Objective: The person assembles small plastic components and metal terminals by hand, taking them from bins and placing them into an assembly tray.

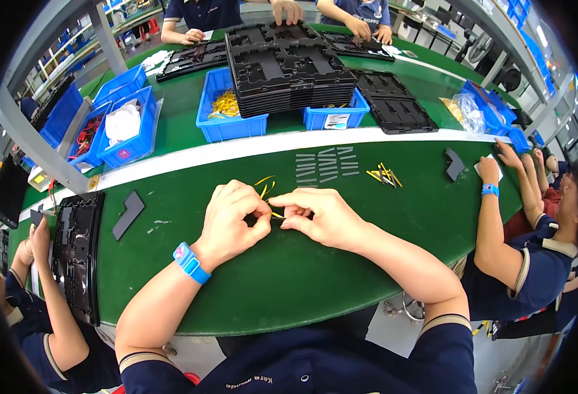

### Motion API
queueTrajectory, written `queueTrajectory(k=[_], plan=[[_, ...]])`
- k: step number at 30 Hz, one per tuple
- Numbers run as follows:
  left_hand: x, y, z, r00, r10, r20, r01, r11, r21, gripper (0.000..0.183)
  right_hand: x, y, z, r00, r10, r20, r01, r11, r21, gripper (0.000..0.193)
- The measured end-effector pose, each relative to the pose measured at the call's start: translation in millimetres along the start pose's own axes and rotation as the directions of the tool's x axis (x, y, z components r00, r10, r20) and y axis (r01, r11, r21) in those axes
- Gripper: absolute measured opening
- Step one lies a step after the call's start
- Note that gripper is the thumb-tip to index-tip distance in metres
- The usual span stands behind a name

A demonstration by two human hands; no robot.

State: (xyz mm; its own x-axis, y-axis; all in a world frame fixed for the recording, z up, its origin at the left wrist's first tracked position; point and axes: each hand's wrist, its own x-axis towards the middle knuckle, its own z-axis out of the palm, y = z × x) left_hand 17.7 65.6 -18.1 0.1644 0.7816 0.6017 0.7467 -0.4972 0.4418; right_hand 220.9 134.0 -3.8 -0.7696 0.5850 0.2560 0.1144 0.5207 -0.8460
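My left hand (pixel 232 222) and my right hand (pixel 323 220) meet over the green table, each with thumb and fingertips pinched. Between them runs a small yellow-and-black strip (pixel 277 215), its ends hidden by the fingers. Just beyond my left hand lie loose thin yellow strips (pixel 264 180). Farther off, short grey strips (pixel 327 165) lie in columns on the tabletop. To their right is a small scattered group of yellow-and-black strips (pixel 384 176). A blue wristband (pixel 191 262) circles my left wrist.
Dark grey L-shaped pieces lie at left (pixel 128 215) and right (pixel 453 164). Stacked black trays (pixel 289 79) stand at the back beside a blue bin (pixel 233 130) of yellow strips. Another black tray (pixel 77 256) lies at the left. Co-workers' hands work around the table.
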Motion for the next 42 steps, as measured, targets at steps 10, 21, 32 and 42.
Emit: queueTrajectory(k=[10, 21, 32, 42], plan=[[0, -3, -2, 0.99, -0.141, -0.027, 0.143, 0.985, 0.092, 0.006, 7, 21, -75, 0.96, 0.139, -0.243, -0.154, 0.987, -0.041, 0.011], [1, -5, -2, 0.97, -0.234, -0.057, 0.241, 0.956, 0.167, 0.009, -2, 30, -80, 0.999, -0.023, 0.027, 0.035, 0.837, -0.547, 0.009], [-2, -8, -1, 0.981, -0.167, -0.096, 0.179, 0.976, 0.128, 0.01, -20, 52, -144, 0.916, 0.191, -0.353, -0.36, 0.779, -0.513, 0.007], [-2, -7, -3, 0.985, -0.157, -0.075, 0.166, 0.977, 0.132, 0.01, -17, 39, -138, 0.834, 0.514, -0.198, -0.538, 0.682, -0.496, 0.013]])
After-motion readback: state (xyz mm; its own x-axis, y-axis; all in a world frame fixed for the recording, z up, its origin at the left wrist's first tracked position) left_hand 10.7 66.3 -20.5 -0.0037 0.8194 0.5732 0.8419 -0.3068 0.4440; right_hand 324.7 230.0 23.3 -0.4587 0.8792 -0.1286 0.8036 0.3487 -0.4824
